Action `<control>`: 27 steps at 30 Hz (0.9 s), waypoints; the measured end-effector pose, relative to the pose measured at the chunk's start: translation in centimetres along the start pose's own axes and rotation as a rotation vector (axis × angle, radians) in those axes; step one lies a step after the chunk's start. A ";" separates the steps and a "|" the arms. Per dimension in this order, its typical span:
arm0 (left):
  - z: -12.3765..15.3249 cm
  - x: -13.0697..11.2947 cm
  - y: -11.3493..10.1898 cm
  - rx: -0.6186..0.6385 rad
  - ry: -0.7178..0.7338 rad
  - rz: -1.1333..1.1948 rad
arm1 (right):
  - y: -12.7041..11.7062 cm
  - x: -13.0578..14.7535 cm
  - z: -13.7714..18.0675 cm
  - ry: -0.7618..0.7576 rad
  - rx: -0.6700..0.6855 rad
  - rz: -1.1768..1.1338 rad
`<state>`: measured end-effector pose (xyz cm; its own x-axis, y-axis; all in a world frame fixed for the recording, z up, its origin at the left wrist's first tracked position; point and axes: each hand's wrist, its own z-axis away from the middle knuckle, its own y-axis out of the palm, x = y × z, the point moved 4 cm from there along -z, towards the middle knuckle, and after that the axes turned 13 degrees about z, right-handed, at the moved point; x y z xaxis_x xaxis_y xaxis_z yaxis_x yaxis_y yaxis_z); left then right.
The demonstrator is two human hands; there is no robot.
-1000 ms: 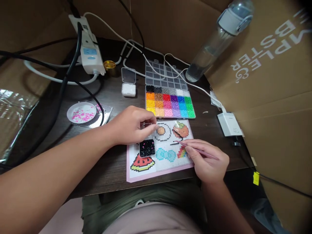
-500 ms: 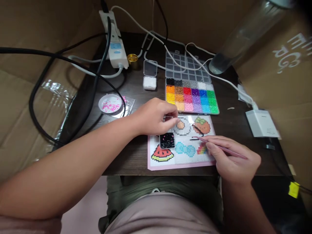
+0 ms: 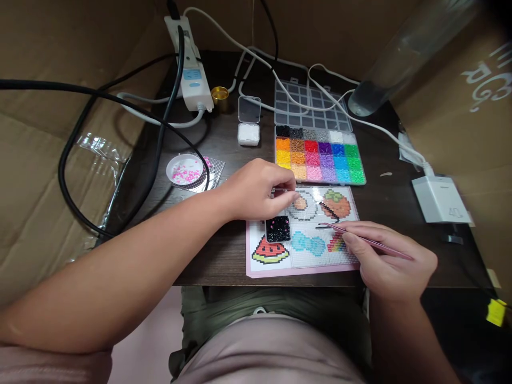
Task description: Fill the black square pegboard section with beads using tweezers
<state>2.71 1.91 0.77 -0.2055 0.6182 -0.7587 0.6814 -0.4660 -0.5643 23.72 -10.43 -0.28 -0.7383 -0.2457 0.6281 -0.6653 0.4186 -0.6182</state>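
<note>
My left hand is closed in a pinch at the raised clear lid of a small box of black beads, which has a few pink beads mixed in. The lid is mostly hidden behind the fingers. My right hand grips pink tweezers, their tips low over a clear pegboard. Whether a bead sits between the tips is too small to tell. The pegboard lies on a pattern sheet with pixel pictures, including a watermelon, an egg and a persimmon. Black beads form a slanting line by the persimmon.
Behind the sheet stands an open case of coloured beads. To the left are a white dish of pink beads and a white-filled box. Cables run from a power strip; a white adapter sits right.
The whole view has shifted slightly, so things appear a little further right. Both hands keep nearly the same pose, the tweezer tips still low over the pegboard.
</note>
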 end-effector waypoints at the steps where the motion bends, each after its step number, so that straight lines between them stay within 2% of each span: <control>1: 0.0 0.0 0.0 0.001 -0.001 -0.001 | 0.0 0.0 0.0 0.001 0.000 -0.002; 27: -0.1 -0.1 -0.2 0.015 -0.002 -0.035 | 0.4 -0.2 -0.2 -0.050 0.069 -0.007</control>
<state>2.69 2.04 1.00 -0.2299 0.6331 -0.7392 0.6634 -0.4538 -0.5950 23.61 -10.06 -0.54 -0.7372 -0.2920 0.6093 -0.6751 0.3564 -0.6460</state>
